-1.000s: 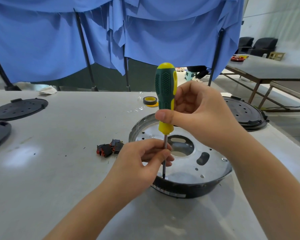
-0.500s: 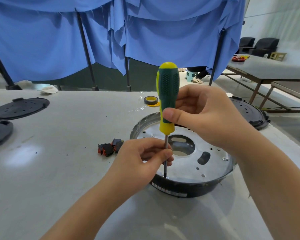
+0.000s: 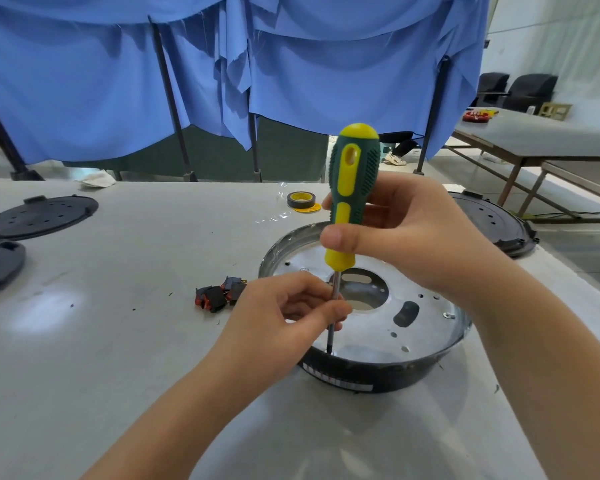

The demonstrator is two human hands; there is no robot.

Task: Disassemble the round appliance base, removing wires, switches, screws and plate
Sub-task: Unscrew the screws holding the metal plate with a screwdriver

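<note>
Driving a screwdriver into the near rim of the round base

Standing upright over the round appliance base (image 3: 378, 372), a green-and-yellow screwdriver (image 3: 352, 188) has its tip down at the near-left inside edge of the base, where the silver plate (image 3: 426, 323) meets the black outer wall. The right hand (image 3: 406, 237) wraps its fingers round the handle from the right, its thumb pressed across the yellow lower section. The left hand (image 3: 291, 317) sits at the near-left edge of the base and pinches the thin metal shaft between thumb and fingertips, partway down its length.

The base rests on the grey table (image 3: 118, 341), open side up, with a white label strip on its near wall. Inside it the plate shows a large round central opening, a dark oblong slot to the right of that, and several small holes; a small screw head (image 3: 447, 315) sits near the plate's right edge.

Just left of the base lies a small heap of black and red switches (image 3: 219, 295). Beyond the base is a roll of tape with a yellow core (image 3: 301, 200). Behind the base on its right sits a black round cover (image 3: 492, 223), partly hidden by the right hand. Well to the left of the base are two more dark round covers (image 3: 39, 216), the nearer one cut off by the frame. Blue cloth (image 3: 291, 71) hangs behind the table.
</note>
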